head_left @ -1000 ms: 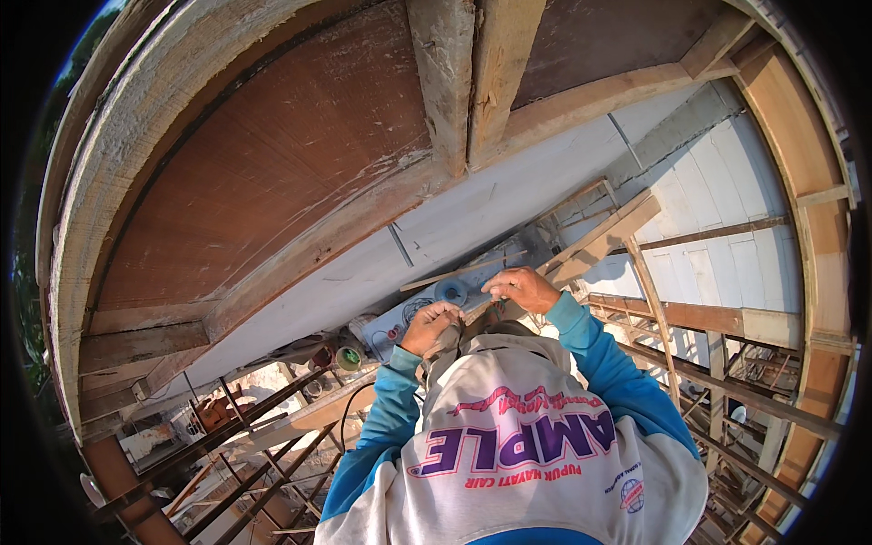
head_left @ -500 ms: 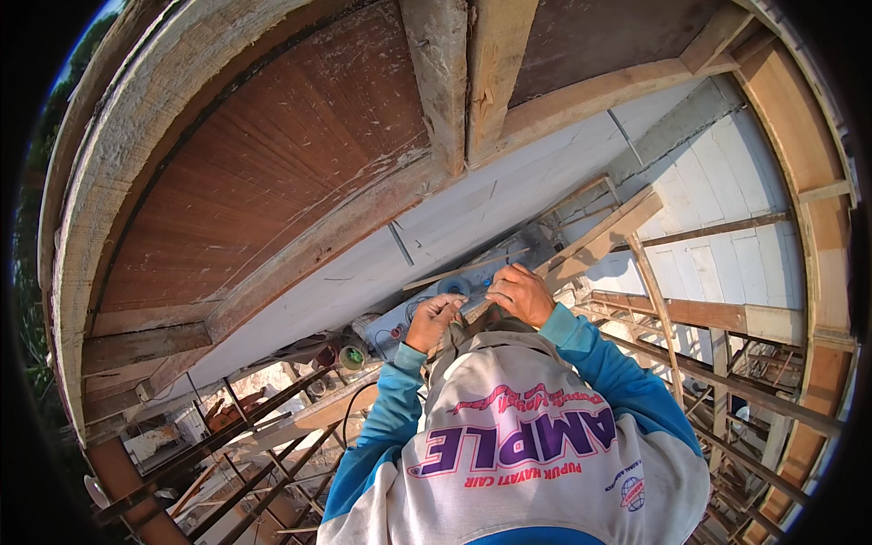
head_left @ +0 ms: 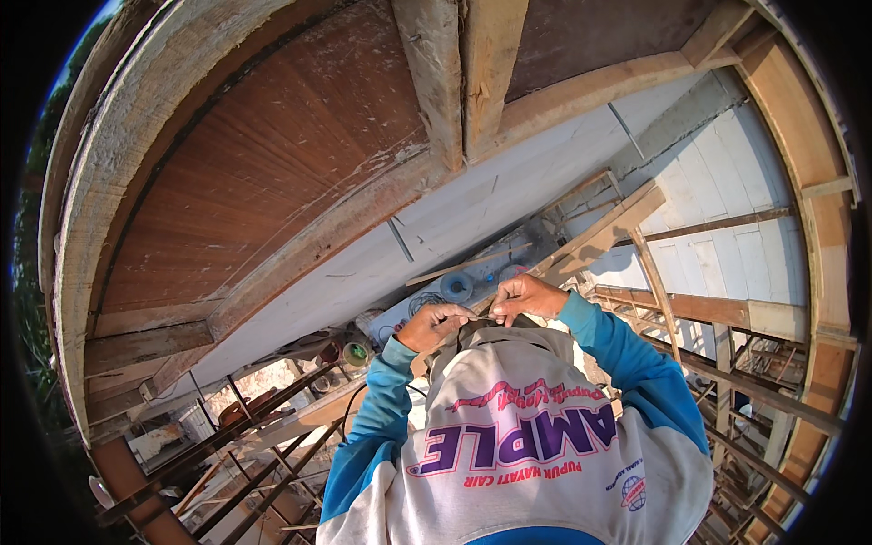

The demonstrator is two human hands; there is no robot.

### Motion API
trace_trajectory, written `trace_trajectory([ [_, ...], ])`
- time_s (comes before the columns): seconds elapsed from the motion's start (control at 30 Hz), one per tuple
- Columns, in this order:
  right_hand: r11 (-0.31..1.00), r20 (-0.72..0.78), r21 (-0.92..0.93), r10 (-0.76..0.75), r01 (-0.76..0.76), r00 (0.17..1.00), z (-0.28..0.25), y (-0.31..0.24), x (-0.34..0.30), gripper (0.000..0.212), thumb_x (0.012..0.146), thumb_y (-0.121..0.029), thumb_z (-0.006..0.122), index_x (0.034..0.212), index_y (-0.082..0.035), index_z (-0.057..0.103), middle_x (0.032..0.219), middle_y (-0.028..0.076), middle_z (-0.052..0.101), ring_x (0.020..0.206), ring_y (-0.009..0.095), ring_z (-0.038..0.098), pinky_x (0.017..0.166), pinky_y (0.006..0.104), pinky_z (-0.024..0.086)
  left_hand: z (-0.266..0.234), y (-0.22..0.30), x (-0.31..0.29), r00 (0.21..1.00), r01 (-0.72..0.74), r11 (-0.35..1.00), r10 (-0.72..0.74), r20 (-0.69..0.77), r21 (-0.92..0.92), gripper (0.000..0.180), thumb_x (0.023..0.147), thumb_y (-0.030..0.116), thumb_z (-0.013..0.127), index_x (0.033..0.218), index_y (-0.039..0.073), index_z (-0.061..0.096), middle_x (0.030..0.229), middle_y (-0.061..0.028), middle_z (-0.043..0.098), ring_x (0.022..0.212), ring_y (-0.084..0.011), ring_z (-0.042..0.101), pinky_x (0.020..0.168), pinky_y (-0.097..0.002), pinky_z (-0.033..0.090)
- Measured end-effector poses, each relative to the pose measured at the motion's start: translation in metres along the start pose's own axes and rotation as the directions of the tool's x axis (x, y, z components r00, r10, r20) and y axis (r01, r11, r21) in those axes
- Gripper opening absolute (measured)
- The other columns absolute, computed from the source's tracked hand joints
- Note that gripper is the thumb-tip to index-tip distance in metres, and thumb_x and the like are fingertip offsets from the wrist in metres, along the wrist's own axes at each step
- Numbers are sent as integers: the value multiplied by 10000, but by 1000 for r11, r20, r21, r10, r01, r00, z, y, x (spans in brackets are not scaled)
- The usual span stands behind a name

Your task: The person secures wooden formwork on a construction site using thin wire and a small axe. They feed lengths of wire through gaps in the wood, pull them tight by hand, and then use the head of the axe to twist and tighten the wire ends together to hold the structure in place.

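Observation:
Both my hands are at my waist, in front of the grey-brown trousers point(head_left: 536, 334) and just past the hem of my white and blue shirt point(head_left: 518, 381). My left hand point(head_left: 431, 327) has thumb and fingertips pressed together. Close by on the right, my right hand point(head_left: 529, 299) curls in a pinch, its fingertips near those of the left. Whatever lies between the fingertips is too small or too hidden to name; it may be the edge of the trouser cloth.
Wooden beams point(head_left: 438, 86) and brown panels point(head_left: 300, 154) rise ahead. Beyond them runs a pale block wall point(head_left: 718, 182). A plank point(head_left: 607, 234) slants at the right, above timber scaffolding point(head_left: 727, 381). Far below are a blue round container point(head_left: 457, 286) and a green bucket point(head_left: 355, 353).
My right hand has shifted slightly right and down, toward the waist. My left hand stays close to its place, its fingers now angled more to the right.

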State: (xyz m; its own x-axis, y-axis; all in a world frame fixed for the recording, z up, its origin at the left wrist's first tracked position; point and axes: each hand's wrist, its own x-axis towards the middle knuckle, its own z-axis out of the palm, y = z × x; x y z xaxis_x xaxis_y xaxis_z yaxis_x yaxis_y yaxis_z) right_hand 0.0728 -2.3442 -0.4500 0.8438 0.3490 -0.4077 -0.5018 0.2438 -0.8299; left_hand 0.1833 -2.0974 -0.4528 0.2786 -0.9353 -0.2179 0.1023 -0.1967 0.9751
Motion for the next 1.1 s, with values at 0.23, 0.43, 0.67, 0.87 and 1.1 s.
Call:
trace_trajectory([
  [0.23, 922, 48, 357, 144, -152, 988, 4, 7, 5, 132, 893, -122, 642, 922, 0, 604, 868, 87, 644, 795, 149, 627, 682, 270, 546, 25, 1, 11, 998, 34, 985, -44, -53, -167, 172, 951, 188, 573, 880, 35, 606, 727, 54, 500, 663, -53, 421, 604, -221, 374],
  [0.43, 936, -231, -259, -301, 240, 925, 21, -4, 10, 135, 853, -161, 674, 902, -40, 641, 823, 72, 649, 751, 201, 629, 666, 296, 526, 20, 0, 16, 978, 17, 931, -90, -186, -363, 160, 915, 207, 633, 886, 50, 617, 723, 47, 546, 642, -34, 434, 577, -211, 350],
  [0.67, 438, -41, -857, -584, 272, 810, 18, -6, 9, 173, 831, -238, 669, 859, -68, 680, 813, 110, 654, 763, 299, 633, 655, 362, 509, 27, -20, 21, 955, 44, 946, -134, -263, -321, 156, 922, 177, 619, 871, 30, 615, 738, 41, 582, 654, -42, 483, 572, -230, 382],
  [0.87, 875, -99, -484, -85, 27, 992, 19, -9, -4, 311, 901, -320, 611, 837, -19, 658, 685, 84, 655, 616, 176, 631, 560, 296, 493, 23, 9, 19, 972, -60, 880, 159, -173, 470, 96, 862, 113, 644, 895, 23, 639, 781, -81, 645, 738, -229, 626, 681, -314, 483],
  [1.1, 957, 310, 174, 171, -232, 935, 3, 9, -3, 365, 928, -355, 581, 890, 1, 650, 746, 87, 660, 633, 134, 619, 561, 247, 501, 27, 23, 12, 975, -196, 929, 218, -33, 313, 91, 871, 110, 636, 917, 33, 654, 859, -113, 654, 797, -232, 624, 743, -328, 486],
])
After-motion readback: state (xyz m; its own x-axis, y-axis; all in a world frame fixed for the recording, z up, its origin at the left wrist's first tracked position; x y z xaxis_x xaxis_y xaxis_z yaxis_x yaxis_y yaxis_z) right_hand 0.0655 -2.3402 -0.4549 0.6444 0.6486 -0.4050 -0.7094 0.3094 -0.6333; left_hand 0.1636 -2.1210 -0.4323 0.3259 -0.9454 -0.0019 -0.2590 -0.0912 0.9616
